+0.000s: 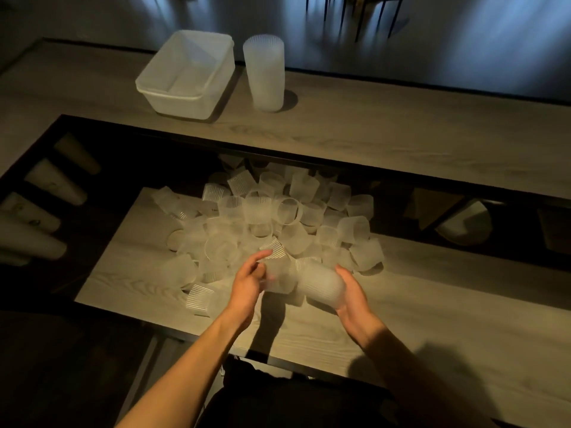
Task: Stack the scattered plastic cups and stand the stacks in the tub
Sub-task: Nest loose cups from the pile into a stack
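Gripping a blurred cup (278, 281) in the left hand (247, 284), clasping a short stack (321, 287) in the curled right hand (350, 296). Just beyond both, loose cups (278, 211); far beyond, tub (185, 84) beside tall stack (264, 75).

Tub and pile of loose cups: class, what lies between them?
Between the tub and the pile of loose cups, the head view shows only bare upper shelf and its dark front edge.

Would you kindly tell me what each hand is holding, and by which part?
The right hand cradles a sideways stack of cups from beneath its ribbed wall. The left hand holds a single cup by its side; blur hides the exact grip.
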Tool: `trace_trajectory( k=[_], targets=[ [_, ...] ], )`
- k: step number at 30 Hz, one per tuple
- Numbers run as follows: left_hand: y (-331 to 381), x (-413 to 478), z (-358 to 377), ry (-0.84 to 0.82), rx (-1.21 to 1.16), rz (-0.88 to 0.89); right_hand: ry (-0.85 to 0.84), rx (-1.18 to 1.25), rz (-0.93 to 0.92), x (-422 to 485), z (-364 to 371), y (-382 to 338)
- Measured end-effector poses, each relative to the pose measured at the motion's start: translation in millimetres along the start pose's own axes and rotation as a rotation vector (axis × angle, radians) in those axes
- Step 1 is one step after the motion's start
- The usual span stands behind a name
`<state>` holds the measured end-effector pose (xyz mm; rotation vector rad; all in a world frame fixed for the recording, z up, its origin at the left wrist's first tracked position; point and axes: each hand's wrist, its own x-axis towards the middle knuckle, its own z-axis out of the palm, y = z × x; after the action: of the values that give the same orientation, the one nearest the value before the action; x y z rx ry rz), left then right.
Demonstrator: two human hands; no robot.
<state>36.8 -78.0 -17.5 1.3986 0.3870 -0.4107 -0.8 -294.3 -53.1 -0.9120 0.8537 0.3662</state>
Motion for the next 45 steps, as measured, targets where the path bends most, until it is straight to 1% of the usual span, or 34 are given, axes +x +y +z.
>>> trace_trajectory(
  k=[2, 3, 5, 6, 8, 10, 12, 14, 16, 17, 18, 20, 22, 25, 26, 27, 29, 34, 36, 39, 45],
  targets=[
    [5.6, -4.0, 3.8, -0.048, -0.184, -0.071, -0.005, -0.050, -0.023, -2.8, 8.2, -1.8],
    [7.4, -6.2, 4.2, -0.079, -0.239, -0.092, -0.017, -0.072, -0.038, -3.7, 11.8, -2.0],
    [8.6, -8.6, 2.7, -0.133, -0.235, -0.110, -0.036, -0.079, -0.050, -4.5, 17.7, -2.3],
    [7.4, -8.0, 0.8, -0.133, -0.164, -0.098, -0.040, -0.080, -0.059, -6.1, 20.1, -3.0],
    [3.6, -5.0, -4.4, -0.103, 0.107, -0.014, -0.049, -0.088, -0.065, -8.8, 22.6, -4.3],
    [4.9, -8.3, -8.1, -0.101, 0.401, 0.108, -0.052, -0.100, -0.056, -10.1, 22.4, -2.3],
    [8.0, -12.2, -8.7, -0.116, 0.642, 0.242, -0.045, -0.108, -0.052, -9.9, 20.9, -0.7],
    [11.8, -15.5, -12.8, -0.073, 0.869, 0.346, -0.035, -0.109, -0.057, -12.0, 21.9, 0.8],
    [13.5, -17.2, -15.9, -0.040, 0.991, 0.398, -0.034, -0.100, -0.055, -14.2, 22.3, 0.4],
    [15.0, -18.5, -16.5, -0.040, 0.999, 0.408, -0.038, -0.095, -0.052, -16.1, 22.4, -0.1],
    [16.2, -20.4, -16.2, -0.044, 0.963, 0.385, -0.040, -0.085, -0.048, -17.8, 22.1, -0.7],
    [21.0, -27.4, -14.2, -0.024, 0.741, 0.269, -0.043, -0.070, -0.046, -21.9, 20.8, -1.9],
    [22.3, -30.0, -12.4, -0.010, 0.401, 0.117, -0.053, -0.073, -0.063, -25.1, 19.6, -2.6],
    [19.8, -32.8, -6.6, -0.062, -0.184, -0.059, -0.056, -0.081, -0.097, -27.1, 19.6, -0.7],
    [17.9, -32.3, -4.0, -0.070, -0.285, -0.091, -0.055, -0.080, -0.102, -28.5, 21.1, 0.4],
    [15.9, -32.4, -1.0, -0.061, -0.325, -0.110, -0.057, -0.078, -0.105, -28.7, 23.1, 1.9],
    [14.0, -36.4, 5.1, -0.056, -0.336, -0.145, -0.074, -0.067, -0.115, -29.4, 27.9, 5.5],
    [4.0, -40.7, 10.6, -0.062, -0.252, -0.188, -0.115, -0.018, -0.145, -32.8, 37.8, 9.2],
    [1.5, -40.5, 10.3, -0.066, -0.235, -0.180, -0.079, -0.045, -0.169, -31.7, 39.9, 10.5],
    [0.0, -40.0, 5.7, -0.031, -0.130, -0.173, -0.039, -0.105, -0.202, -30.1, 41.4, 12.8],
    [5.6, -38.3, -13.2, -0.112, 0.018, -0.211, -0.019, -0.260, -0.301, -28.5, 52.5, 16.3]
  ],
)
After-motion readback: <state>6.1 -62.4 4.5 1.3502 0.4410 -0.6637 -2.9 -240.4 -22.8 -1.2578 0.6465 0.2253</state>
